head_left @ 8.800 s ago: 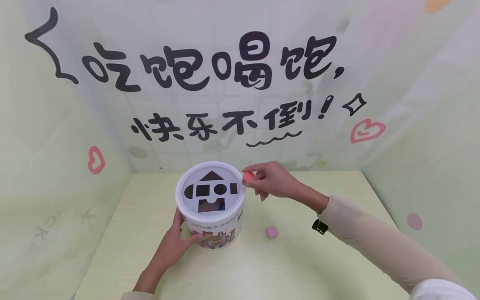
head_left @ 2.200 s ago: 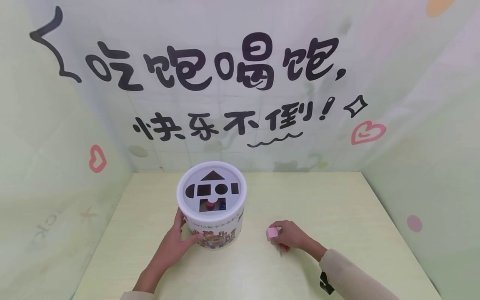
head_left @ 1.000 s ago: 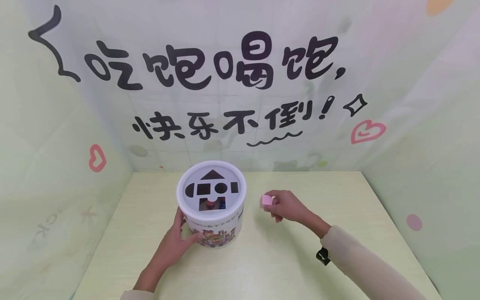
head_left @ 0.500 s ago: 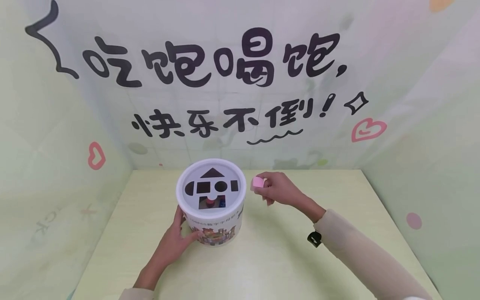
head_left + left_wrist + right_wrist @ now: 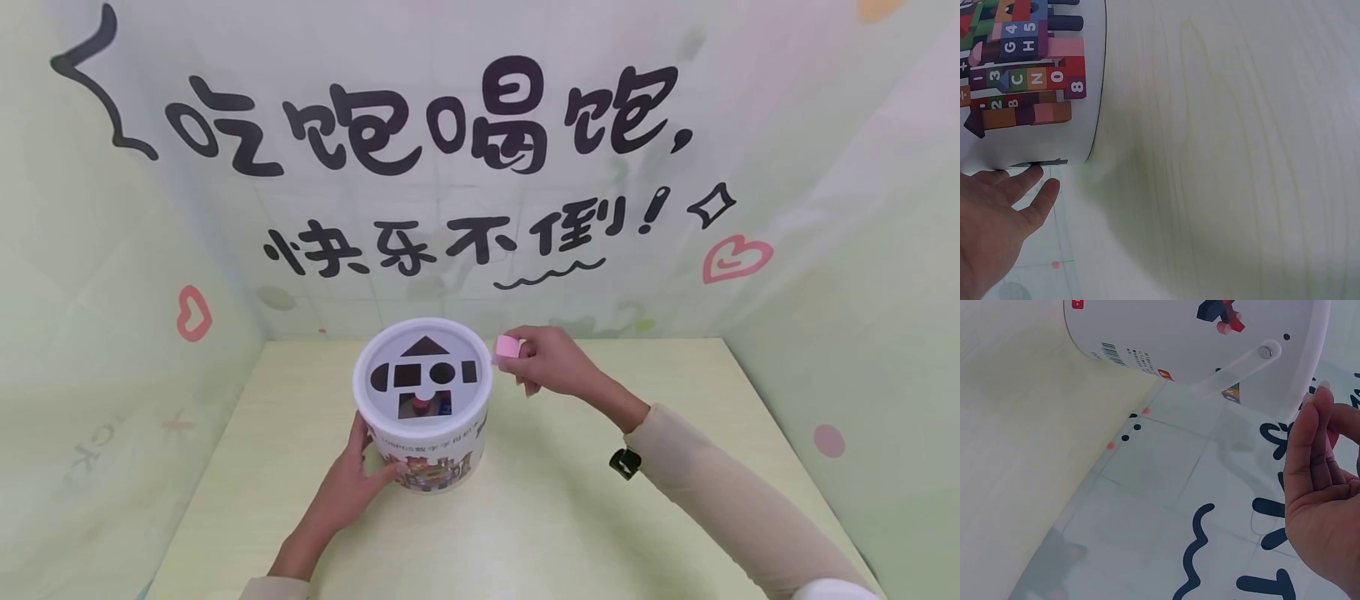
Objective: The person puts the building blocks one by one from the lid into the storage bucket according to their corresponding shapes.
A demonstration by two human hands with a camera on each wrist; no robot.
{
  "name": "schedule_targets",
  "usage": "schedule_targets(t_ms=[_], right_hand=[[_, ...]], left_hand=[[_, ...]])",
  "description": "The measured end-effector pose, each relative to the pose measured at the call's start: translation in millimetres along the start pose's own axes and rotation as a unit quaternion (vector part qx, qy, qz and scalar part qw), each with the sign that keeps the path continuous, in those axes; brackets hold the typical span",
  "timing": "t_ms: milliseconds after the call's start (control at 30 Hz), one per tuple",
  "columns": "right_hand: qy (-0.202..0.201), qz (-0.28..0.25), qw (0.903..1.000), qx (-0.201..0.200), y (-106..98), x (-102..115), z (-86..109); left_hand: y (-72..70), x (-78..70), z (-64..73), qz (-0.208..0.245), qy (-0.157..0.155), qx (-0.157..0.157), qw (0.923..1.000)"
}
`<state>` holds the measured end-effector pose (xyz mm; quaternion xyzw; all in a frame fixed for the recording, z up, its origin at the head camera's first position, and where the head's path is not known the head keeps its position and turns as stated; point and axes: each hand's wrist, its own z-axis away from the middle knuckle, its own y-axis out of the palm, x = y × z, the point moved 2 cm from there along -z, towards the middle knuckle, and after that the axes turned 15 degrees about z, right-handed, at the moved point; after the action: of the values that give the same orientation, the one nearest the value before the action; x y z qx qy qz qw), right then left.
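A white toy-block bucket (image 5: 431, 458) stands upright on the table. Its lid (image 5: 384, 417) has triangle, half-round, square, round, rectangular and arch-shaped holes. Through the arch hole a red piece (image 5: 422, 407) shows inside. My left hand (image 5: 341, 492) holds the bucket's lower left side, thumb across the front; in the left wrist view its fingers (image 5: 1038, 200) lie along the bucket wall. Between thumb and fingers, my right hand (image 5: 553, 360) pinches a pink block (image 5: 507, 347) just right of the lid rim. The right wrist view hides the block behind the hand (image 5: 1322, 494).
The pale wood-grain table (image 5: 600, 533) reaches back to a printed cloth wall (image 5: 450, 308) with black lettering. Similar cloth walls close off the left and right sides. A black strap piece (image 5: 626, 462) hangs under the right sleeve (image 5: 720, 483).
My right hand picked up the pink block from the table and carried it up and left to the lid's edge. Earlier it held a red piece. The left hand stays on the bucket.
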<state>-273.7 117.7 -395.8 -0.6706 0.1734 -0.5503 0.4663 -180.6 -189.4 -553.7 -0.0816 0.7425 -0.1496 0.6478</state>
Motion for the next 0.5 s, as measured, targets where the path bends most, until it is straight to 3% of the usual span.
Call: schedule_targets(t_ms=[500], right_hand=[[-0.011, -0.015, 0.9992, 0.035, 13, 31, -10.1]], left_hand=[[-1.0, 0.8, 0.5, 0.000, -0.004, -0.001, 1.0000]])
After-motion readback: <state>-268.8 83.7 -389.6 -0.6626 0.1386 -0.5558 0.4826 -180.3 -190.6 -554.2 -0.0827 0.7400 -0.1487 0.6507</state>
